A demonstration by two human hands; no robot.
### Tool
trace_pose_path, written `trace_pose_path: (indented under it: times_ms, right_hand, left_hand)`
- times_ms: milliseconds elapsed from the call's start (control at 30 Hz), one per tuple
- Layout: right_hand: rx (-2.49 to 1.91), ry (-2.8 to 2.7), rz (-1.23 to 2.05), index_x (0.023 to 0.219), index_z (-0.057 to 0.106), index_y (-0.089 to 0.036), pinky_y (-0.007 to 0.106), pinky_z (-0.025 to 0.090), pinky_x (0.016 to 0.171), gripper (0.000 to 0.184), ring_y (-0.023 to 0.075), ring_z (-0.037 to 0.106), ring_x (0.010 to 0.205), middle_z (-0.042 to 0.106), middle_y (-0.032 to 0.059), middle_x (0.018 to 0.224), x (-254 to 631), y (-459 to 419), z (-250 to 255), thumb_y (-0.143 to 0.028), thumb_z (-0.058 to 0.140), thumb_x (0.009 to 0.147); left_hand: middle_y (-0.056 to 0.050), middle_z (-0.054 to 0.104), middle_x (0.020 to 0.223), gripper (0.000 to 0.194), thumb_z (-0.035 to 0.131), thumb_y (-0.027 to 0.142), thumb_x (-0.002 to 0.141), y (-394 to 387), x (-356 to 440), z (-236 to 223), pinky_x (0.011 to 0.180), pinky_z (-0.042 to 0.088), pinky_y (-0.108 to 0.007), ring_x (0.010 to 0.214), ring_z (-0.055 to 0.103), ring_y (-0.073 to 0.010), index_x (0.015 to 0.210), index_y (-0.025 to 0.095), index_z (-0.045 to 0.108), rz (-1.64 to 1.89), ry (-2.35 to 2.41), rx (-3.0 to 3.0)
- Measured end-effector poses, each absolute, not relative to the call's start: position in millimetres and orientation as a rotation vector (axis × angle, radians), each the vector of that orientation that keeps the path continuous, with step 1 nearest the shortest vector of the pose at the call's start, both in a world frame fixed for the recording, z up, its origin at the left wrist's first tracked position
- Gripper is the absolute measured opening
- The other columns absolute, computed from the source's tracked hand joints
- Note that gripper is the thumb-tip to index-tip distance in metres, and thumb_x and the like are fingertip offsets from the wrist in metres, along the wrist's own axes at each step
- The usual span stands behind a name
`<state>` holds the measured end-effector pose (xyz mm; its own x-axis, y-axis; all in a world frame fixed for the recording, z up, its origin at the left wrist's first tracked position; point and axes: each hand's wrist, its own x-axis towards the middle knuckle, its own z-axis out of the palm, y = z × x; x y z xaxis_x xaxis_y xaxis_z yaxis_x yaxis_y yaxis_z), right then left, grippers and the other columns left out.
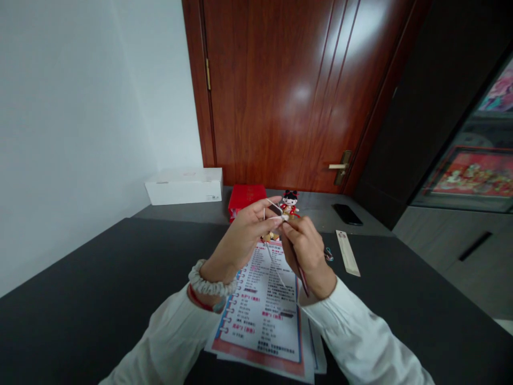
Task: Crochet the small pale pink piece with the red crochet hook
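Basically both hands are up and close together over the paper, mostly closed, fingertips nearly touching. Left hand [242, 238] is pinched on a slim dark sliver [274, 208], exact tool unclear, with a fine white thread [264, 215] hanging near it. Right hand [306, 251] grips a thin pen-like stick [302, 277], dark and reddish, pointing down past the wrist.

Small doll [289, 205] sits just behind the fingertips: red outfit, black hair, red-and-black headpiece. Something gold [270, 236] shows below the hands, partly hidden.

Left wrist has a ruffled pale scrunchie [210, 282] and a red cord bracelet [199, 299]; both sleeves are white cloth.

Under the hands lies a spiral-edged printed sheet [260, 321] with a red border, blue edge and red headings. Chinese text, too small to read.

Matte black table [100, 278] carries a cream ruler-like strip [348, 253], a small blue-green tangle [328, 254] and a black phone [347, 214]. Further back: red box [246, 200], white carton [183, 187], and a glossy reddish wood door [272, 91] with a brass lever handle [340, 167].
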<state>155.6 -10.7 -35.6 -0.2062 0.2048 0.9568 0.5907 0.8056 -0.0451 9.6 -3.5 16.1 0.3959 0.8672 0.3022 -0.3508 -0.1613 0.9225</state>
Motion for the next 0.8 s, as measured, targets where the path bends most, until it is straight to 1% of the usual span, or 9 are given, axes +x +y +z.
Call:
trace_pose_path:
  times_ms: [33,67,133,200,267,433,633,800]
  right_hand:
    - [-0.566,-1.788,-0.395,0.101,0.056,-0.024,0.034,0.047,0.065,0.021,0.0183,0.057,0.075,0.064,0.0055,0.084,156.8,-9.3,-37.1,-0.009,0.056,0.087]
    - [-0.512,-1.788,-0.321,0.101,0.055,-0.024,0.034,0.047,0.066,0.021,0.0177,0.057,0.075,0.063,0.0044,0.084,158.2,-8.4,-37.6,-0.008,0.056,0.087]
    - [-0.430,-1.757,-0.030,0.097,0.054,-0.024,0.032,0.049,0.066,0.016,0.0160,0.058,0.075,0.062,0.0022,0.083,161.2,-8.2,-36.7,-0.011,0.056,0.089]
    - [-0.450,-1.679,0.283,0.092,0.055,-0.023,0.030,0.049,0.063,0.007,0.0146,0.060,0.072,0.062,0.0014,0.083,165.5,-10.2,-34.4,-0.017,0.056,0.090]
    - [-0.494,-1.627,0.449,0.087,0.056,-0.022,0.029,0.048,0.060,0.004,0.0139,0.060,0.068,0.063,0.0008,0.080,171.2,-12.9,-32.5,-0.022,0.060,0.089]
    - [-0.523,-1.626,0.569,0.080,0.059,-0.020,0.028,0.045,0.055,0.009,0.0130,0.058,0.063,0.063,0.0005,0.077,184.3,-16.6,-30.6,-0.025,0.066,0.084]
    - [-0.470,-1.608,0.733,0.082,0.061,-0.021,0.025,0.044,0.048,0.007,0.0123,0.058,0.061,0.064,0.0007,0.077,188.9,-18.9,-28.0,-0.023,0.068,0.083]
    - [-0.508,-1.670,0.672,0.078,0.064,-0.020,0.027,0.046,0.052,0.008,0.0136,0.059,0.063,0.064,0.0013,0.073,191.5,-23.6,-23.9,-0.023,0.071,0.080]
  left_hand:
    - [0.002,0.057,0.071,0.052,0.069,0.015,0.074,-3.7,8.6,16.3,0.061,0.039,-0.021,0.064,0.053,-0.0082,0.124,0.012,0.055,1.135,0.514,1.299]
    - [0.002,0.058,0.072,0.052,0.070,0.015,0.074,-3.5,7.1,15.8,0.062,0.040,-0.021,0.065,0.054,-0.0084,0.124,0.012,0.055,1.111,0.507,1.274]
    - [0.000,0.060,0.078,0.053,0.070,0.014,0.073,-1.9,3.2,13.0,0.065,0.042,-0.023,0.068,0.057,-0.0100,0.124,0.012,0.054,1.062,0.490,1.234]
    - [-0.002,0.061,0.083,0.054,0.069,0.013,0.072,1.3,-1.1,8.7,0.068,0.045,-0.025,0.072,0.059,-0.0117,0.124,0.013,0.054,1.033,0.473,1.222]
    - [-0.002,0.061,0.082,0.054,0.069,0.012,0.071,5.0,-5.2,4.7,0.067,0.046,-0.025,0.071,0.059,-0.0117,0.123,0.013,0.055,1.043,0.461,1.234]
    - [-0.002,0.063,0.081,0.054,0.069,0.014,0.071,10.9,-14.2,0.3,0.065,0.047,-0.025,0.068,0.060,-0.0121,0.124,0.012,0.056,0.994,0.456,1.290]
    - [-0.001,0.062,0.074,0.046,0.070,0.014,0.072,12.2,-20.1,-1.8,0.063,0.042,-0.021,0.064,0.056,-0.0094,0.118,0.013,0.063,0.913,0.431,1.339]
    - [-0.001,0.059,0.073,0.042,0.072,0.017,0.071,15.5,-23.5,-4.4,0.059,0.040,-0.020,0.063,0.054,-0.0099,0.112,0.014,0.067,0.825,0.431,1.336]
